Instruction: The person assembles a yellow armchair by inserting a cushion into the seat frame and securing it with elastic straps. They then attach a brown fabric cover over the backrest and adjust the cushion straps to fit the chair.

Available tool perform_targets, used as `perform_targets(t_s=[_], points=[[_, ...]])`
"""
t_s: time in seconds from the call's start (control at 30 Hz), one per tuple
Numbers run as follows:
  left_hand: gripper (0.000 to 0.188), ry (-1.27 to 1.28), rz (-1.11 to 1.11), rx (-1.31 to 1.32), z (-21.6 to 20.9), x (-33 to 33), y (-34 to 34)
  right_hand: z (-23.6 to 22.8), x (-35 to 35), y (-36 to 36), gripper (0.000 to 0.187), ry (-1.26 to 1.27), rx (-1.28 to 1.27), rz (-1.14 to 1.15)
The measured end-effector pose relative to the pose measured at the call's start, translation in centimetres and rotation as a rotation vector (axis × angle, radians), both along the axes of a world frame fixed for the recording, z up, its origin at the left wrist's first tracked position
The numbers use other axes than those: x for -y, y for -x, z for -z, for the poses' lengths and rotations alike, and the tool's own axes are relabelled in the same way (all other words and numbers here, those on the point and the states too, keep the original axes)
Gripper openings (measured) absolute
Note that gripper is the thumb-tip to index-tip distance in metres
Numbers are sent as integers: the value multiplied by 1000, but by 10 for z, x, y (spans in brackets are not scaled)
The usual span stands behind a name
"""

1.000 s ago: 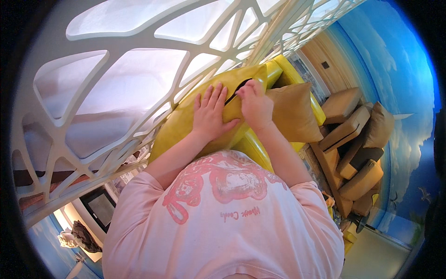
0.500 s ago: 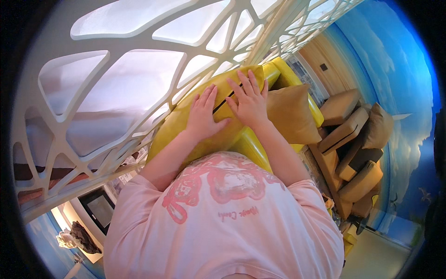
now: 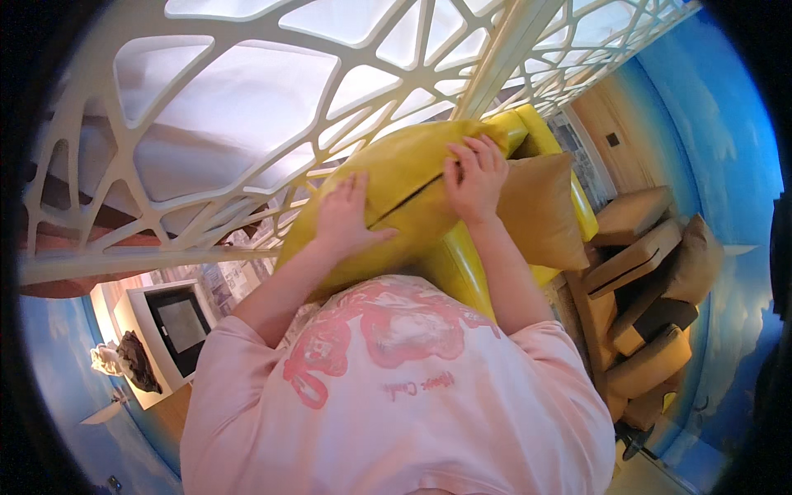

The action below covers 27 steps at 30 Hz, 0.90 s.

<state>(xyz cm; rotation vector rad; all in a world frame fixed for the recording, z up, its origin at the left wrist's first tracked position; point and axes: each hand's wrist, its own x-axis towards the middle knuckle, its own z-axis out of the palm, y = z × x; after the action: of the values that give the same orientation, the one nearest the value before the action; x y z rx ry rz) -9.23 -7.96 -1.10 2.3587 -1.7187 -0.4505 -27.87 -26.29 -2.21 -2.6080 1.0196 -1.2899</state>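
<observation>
A plump yellow cushion with a glossy cover lies in front of my body. A dark zip line runs slantwise across it. My left hand rests on the cushion near the zip's lower end, fingers stretched and thumb out to the side. At the upper end of the zip is my right hand, its fingers bent and the thumb drawn in close to them. Whatever those fingertips pinch is hidden. Next to my right forearm a tan cushion leans on a yellow sofa.
A white lattice screen rises beyond the cushion. Several brown cushions are piled on the right, by a blue sky-painted wall. At the lower left stands a white cabinet with a dark panel.
My right hand has gone from flat, spread fingers to bent ones at the zip's upper end. My left hand stays on the cushion. The view has shifted, showing more of the zip.
</observation>
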Motion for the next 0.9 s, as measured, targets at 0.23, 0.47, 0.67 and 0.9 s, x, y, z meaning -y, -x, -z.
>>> perform_targets(t_s=[0.23,0.47,0.67,0.9], points=[[107,91,480,45,-22,-17,107,10,-36,121,32,-38,-35,564],[88,103,660,283,26,-58,151,-15,-81,73,43,-105,-288,204],[74,204,884,-35,57,-108,157,35,-95,90,52,-319,-451,417],[67,493,675,-233,33,-89,102,73,-131,156,54,-270,-273,385]])
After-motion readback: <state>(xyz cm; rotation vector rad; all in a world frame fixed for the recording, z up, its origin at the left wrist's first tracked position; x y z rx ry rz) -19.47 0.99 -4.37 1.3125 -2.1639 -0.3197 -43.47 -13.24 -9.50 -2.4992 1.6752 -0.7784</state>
